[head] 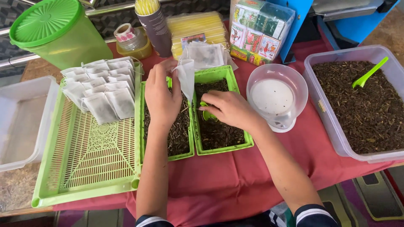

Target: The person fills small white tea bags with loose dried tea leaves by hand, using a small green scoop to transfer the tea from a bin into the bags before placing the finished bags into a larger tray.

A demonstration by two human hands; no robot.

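My left hand (161, 97) pinches an empty white filter bag (185, 77) by its top, holding it above the gap between two small green trays of dark dried herb (179, 134). My right hand (229, 110) grips a small green scoop (207, 114) dug into the herb of the right-hand tray (219, 130). A loose pile of empty white bags (204, 54) lies just behind that tray. Filled bags (103, 90) are laid in overlapping rows on the far end of a large green slatted tray (84, 168).
A white bowl on a scale (275, 94) stands right of the trays. A clear tub of dried herb (366, 105) holds a green scoop (369, 73). A green lidded bucket (54, 31), jar, tape roll, and packets line the back. An empty clear bin (21, 122) sits left.
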